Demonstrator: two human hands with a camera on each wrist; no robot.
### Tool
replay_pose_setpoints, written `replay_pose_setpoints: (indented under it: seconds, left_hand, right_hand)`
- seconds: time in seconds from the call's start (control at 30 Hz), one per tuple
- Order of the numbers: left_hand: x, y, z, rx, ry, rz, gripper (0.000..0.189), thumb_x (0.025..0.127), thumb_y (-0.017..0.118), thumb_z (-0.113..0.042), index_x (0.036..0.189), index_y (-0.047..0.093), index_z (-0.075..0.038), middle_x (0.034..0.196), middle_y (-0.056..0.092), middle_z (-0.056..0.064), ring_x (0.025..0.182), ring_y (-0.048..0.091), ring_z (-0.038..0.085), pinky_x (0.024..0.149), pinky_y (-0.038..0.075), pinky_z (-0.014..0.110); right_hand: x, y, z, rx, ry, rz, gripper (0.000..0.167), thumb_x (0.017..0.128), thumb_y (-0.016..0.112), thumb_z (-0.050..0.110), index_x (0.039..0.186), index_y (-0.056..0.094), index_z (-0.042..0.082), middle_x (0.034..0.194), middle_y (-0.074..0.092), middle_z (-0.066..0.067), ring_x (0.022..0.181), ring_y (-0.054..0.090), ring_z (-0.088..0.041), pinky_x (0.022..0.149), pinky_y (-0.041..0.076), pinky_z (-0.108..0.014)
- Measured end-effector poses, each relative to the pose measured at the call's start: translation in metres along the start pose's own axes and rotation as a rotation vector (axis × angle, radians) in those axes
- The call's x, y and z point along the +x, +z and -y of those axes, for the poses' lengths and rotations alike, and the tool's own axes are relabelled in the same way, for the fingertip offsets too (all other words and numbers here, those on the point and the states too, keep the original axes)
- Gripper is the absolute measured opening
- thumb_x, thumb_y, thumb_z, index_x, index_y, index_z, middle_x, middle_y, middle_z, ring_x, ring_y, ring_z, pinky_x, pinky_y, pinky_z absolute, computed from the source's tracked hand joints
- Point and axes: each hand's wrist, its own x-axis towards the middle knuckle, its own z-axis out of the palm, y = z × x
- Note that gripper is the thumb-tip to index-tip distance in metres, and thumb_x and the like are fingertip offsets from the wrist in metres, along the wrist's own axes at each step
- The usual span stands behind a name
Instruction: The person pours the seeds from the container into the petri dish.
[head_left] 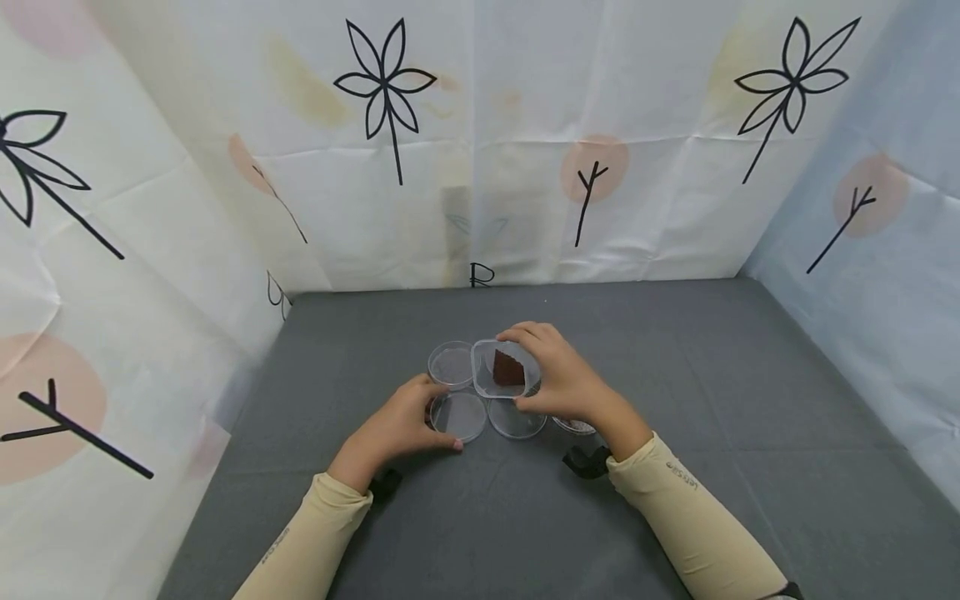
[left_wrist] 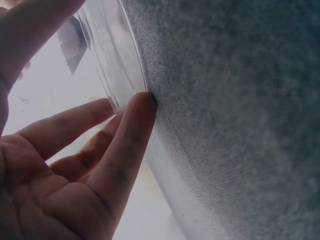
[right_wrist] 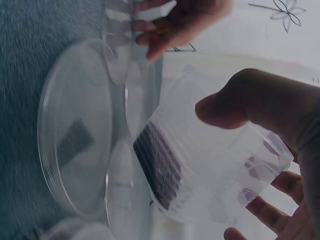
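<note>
Clear plastic cup [head_left: 506,369] with a brown chunk [head_left: 508,369] sits tipped in the right hand's [head_left: 564,385] grasp above the dishes. Left hand [head_left: 393,427] pinches the near dish [head_left: 458,416] on the mat. A loose grip could spill the chunk wide.

Even, soft bright light, faint shadows; head view bends at edges, both wrist views dim, bluish, blurred close-up.

I am working in a small staged booth, not a real room; white sheets [head_left: 480,167] printed with black flowers and twigs hang close on three sides; a grey cloth-covered table [head_left: 675,467] fills the floor of it, running right to the sheets' lower edges.
</note>
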Motion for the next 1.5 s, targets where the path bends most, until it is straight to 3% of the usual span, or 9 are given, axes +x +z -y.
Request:
replay_pose_setpoints:
  seconds: [0.3, 0.73, 1.07, 1.5]
  left_hand:
    - [-0.001, -0.002, -0.001, -0.001, -0.01, 0.011, 0.093, 0.076, 0.099, -0.038, 0.151, 0.058, -0.001, 0.13, 0.062, 0.013, 0.091, 0.057, 0.013, 0.08, 0.052, 0.034]
    - [-0.002, -0.002, -0.002, 0.012, 0.01, 0.018, 0.092, 0.076, 0.099, -0.036, 0.15, 0.059, 0.001, 0.119, 0.062, 0.012, 0.087, 0.054, 0.014, 0.076, 0.049, 0.031]
    - [-0.002, -0.002, -0.002, 0.003, 0.005, 0.01, 0.092, 0.076, 0.099, -0.034, 0.149, 0.058, 0.003, 0.121, 0.062, 0.014, 0.091, 0.058, 0.02, 0.077, 0.05, 0.033]
    - [-0.002, -0.002, -0.001, -0.001, 0.008, 0.018, 0.093, 0.077, 0.098, -0.036, 0.151, 0.057, 0.003, 0.12, 0.062, 0.013, 0.088, 0.055, 0.017, 0.075, 0.049, 0.031]
  right_hand:
    - [0.006, 0.013, 0.015, -0.132, -0.118, 0.007, 0.086, 0.072, 0.094, 0.011, 0.151, 0.059, 0.015, 0.15, 0.056, -0.009, 0.141, 0.048, -0.032, 0.109, 0.049, -0.055]
    - [0.007, 0.027, 0.025, -0.28, -0.27, -0.009, 0.091, 0.069, 0.096, 0.011, 0.151, 0.058, 0.015, 0.146, 0.059, -0.008, 0.137, 0.052, -0.033, 0.108, 0.05, -0.055]
    - [0.007, 0.031, 0.032, -0.335, -0.308, -0.025, 0.089, 0.071, 0.095, 0.009, 0.151, 0.059, 0.017, 0.146, 0.06, -0.004, 0.138, 0.053, -0.031, 0.109, 0.049, -0.057]
    - [0.005, 0.036, 0.038, -0.35, -0.344, -0.031, 0.089, 0.069, 0.089, -0.001, 0.152, 0.059, 0.016, 0.145, 0.062, -0.006, 0.139, 0.054, -0.032, 0.115, 0.046, -0.054]
